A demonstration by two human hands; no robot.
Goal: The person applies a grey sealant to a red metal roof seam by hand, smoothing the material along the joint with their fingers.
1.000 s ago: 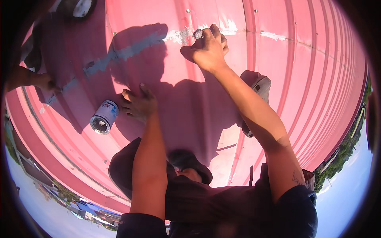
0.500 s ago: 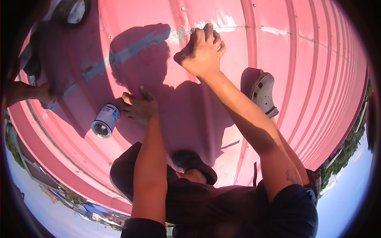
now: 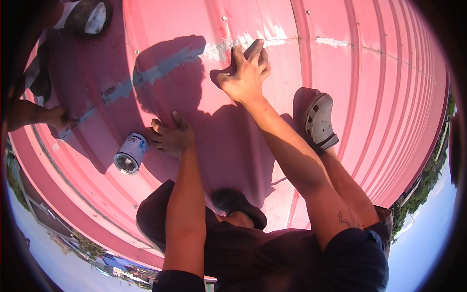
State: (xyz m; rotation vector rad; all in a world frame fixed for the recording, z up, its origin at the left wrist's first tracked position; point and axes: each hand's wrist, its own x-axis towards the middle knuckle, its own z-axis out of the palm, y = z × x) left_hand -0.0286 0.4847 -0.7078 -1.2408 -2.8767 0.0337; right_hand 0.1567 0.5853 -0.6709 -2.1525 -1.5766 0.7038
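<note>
A pale grey-white smear of paste (image 3: 216, 51) runs along a lap seam of the pink ribbed metal sheet (image 3: 272, 97). At the right part of this smear, my right hand (image 3: 243, 75) has its fingers apart, with fingertips on the paste and nothing visible held. Lower left, in shade, my left hand (image 3: 171, 137) rests on the sheet with fingers loosely bent and apart, seemingly holding nothing. Just left of its fingers lies an open tin can (image 3: 131, 153) with a white and blue label, tilted on its side, its mouth toward me and pale residue inside.
Another person's hand (image 3: 58, 118) touches the seam at far left, with that person's footwear (image 3: 90, 17) above. My grey clog (image 3: 320, 121) stands at right, a dark shoe (image 3: 238, 207) below. Screw heads (image 3: 224, 18) and raised ribs (image 3: 304, 53) mark the sheet. Roof edge (image 3: 87, 214) curves along lower left.
My right hand has shifted slightly left and down, its fingers spreading along the paste. My left hand stays beside the can. The whole view has tilted slightly.
</note>
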